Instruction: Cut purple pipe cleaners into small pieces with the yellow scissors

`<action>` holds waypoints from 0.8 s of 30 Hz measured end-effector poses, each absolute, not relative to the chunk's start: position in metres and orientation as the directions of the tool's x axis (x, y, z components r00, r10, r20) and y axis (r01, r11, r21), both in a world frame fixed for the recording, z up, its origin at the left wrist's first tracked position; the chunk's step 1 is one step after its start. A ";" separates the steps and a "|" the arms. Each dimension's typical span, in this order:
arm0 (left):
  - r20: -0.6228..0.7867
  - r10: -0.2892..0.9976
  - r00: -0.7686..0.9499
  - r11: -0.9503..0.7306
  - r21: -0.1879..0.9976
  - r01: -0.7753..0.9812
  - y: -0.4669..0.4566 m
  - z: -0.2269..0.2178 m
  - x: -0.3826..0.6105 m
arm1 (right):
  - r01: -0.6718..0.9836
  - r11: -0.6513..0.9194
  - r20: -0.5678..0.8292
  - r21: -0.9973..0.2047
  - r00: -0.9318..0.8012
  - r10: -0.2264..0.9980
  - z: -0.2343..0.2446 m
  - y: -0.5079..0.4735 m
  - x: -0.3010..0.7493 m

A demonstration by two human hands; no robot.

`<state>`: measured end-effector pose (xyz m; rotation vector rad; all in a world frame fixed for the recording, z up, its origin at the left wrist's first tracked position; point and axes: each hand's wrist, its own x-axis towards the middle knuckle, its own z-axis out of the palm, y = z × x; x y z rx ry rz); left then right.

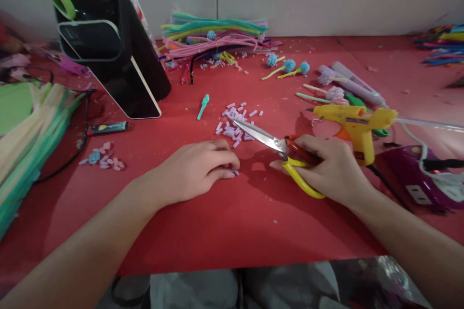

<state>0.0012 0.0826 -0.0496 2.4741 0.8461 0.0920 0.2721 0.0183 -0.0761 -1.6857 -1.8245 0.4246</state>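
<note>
My right hand (322, 166) is closed on the red and yellow handles of a pair of scissors (266, 138). The blades look closed and point left over a pile of short cut lilac pieces of pipe cleaner (232, 130). Just left of the scissors, my left hand (203, 166) rests low over the red table (232, 231), its fingers curled. A small lilac piece (235, 172) shows at its thumb and fingertips, pinched or touched there. Behind the pile lies a short teal twisted piece (203, 106).
A black bottle (141, 67) stands at back left, near bundled pipe cleaners (39, 130) and a lighter (108, 128). At right are a yellow glue gun (357, 125) and a purple power strip (409, 178). Blue-headed stems (289, 66) and more pipe cleaners (217, 38) lie behind.
</note>
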 end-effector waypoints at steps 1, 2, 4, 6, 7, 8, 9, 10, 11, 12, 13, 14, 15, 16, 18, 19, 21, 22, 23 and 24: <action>-0.100 0.591 0.800 -0.666 0.499 0.554 0.083 -0.050 0.001 | 0.780 0.131 0.214 -0.612 0.003 0.977 -0.077 0.018 0.272; -0.101 0.594 0.798 -0.660 0.507 0.555 0.083 -0.050 0.001 | 0.780 0.125 0.210 -0.613 0.008 0.978 -0.077 0.018 0.272; -0.106 0.594 0.797 -0.648 0.525 0.552 0.083 -0.049 0.001 | 0.779 0.120 0.208 -0.616 0.014 0.978 -0.078 0.018 0.273; -0.115 0.593 0.797 -0.640 0.533 0.553 0.083 -0.047 0.000 | 0.777 0.123 0.209 -0.617 0.011 0.978 -0.079 0.018 0.273; -0.123 0.592 0.796 -0.637 0.534 0.556 0.082 -0.046 0.000 | 0.777 0.128 0.212 -0.616 0.008 0.977 -0.079 0.018 0.273; -0.135 0.590 0.796 -0.634 0.534 0.560 0.082 -0.045 0.000 | 0.776 0.134 0.215 -0.616 0.002 0.977 -0.079 0.018 0.274; -0.148 0.583 0.799 -0.631 0.537 0.560 0.080 -0.043 0.000 | 0.775 0.139 0.216 -0.616 -0.004 0.976 -0.079 0.018 0.274; -0.162 0.572 0.804 -0.628 0.543 0.557 0.079 -0.042 -0.001 | 0.775 0.142 0.214 -0.616 -0.009 0.977 -0.079 0.018 0.274; -0.173 0.556 0.813 -0.629 0.553 0.547 0.077 -0.040 -0.001 | 0.776 0.142 0.212 -0.615 -0.010 0.977 -0.079 0.018 0.275; -0.181 0.534 0.826 -0.632 0.563 0.532 0.074 -0.039 -0.001 | 0.778 0.138 0.212 -0.613 -0.006 0.977 -0.079 0.018 0.275; -0.184 0.511 0.840 -0.638 0.573 0.514 0.072 -0.037 -0.001 | 0.781 0.132 0.211 -0.610 0.000 0.977 -0.079 0.018 0.275; -0.185 0.488 0.853 -0.644 0.583 0.495 0.069 -0.036 -0.002 | 0.784 0.126 0.211 -0.608 0.007 0.978 -0.079 0.018 0.275; -0.183 0.470 0.864 -0.650 0.591 0.479 0.067 -0.035 -0.002 | 0.785 0.120 0.210 -0.608 0.014 0.978 -0.079 0.018 0.275; -0.184 0.456 0.871 -0.651 0.599 0.467 0.066 -0.034 -0.003 | 0.784 0.116 0.207 -0.610 0.016 0.978 -0.080 0.018 0.275; -0.182 0.450 0.874 -0.640 0.618 0.458 0.066 -0.033 -0.004 | 0.777 0.112 0.196 -0.620 0.015 0.981 -0.079 0.018 0.274; -0.167 0.474 0.864 -0.631 0.621 0.466 0.067 -0.033 -0.004 | 0.774 0.108 0.191 -0.624 0.017 0.982 -0.079 0.018 0.274; -0.094 0.594 0.799 -0.602 0.606 0.520 0.072 -0.034 -0.002 | 0.772 0.090 0.187 -0.630 0.038 0.982 -0.079 0.018 0.273; -0.033 0.678 0.735 -0.580 0.591 0.561 0.074 -0.036 -0.001 | 0.771 0.078 0.187 -0.632 0.054 0.981 -0.079 0.018 0.273; 0.025 0.755 0.656 -0.546 0.578 0.607 0.077 -0.038 0.002 | 0.771 0.067 0.189 -0.634 0.070 0.980 -0.079 0.019 0.272; 0.075 0.813 0.577 -0.510 0.569 0.645 0.080 -0.039 0.005 | 0.769 0.061 0.192 -0.636 0.082 0.978 -0.079 0.019 0.272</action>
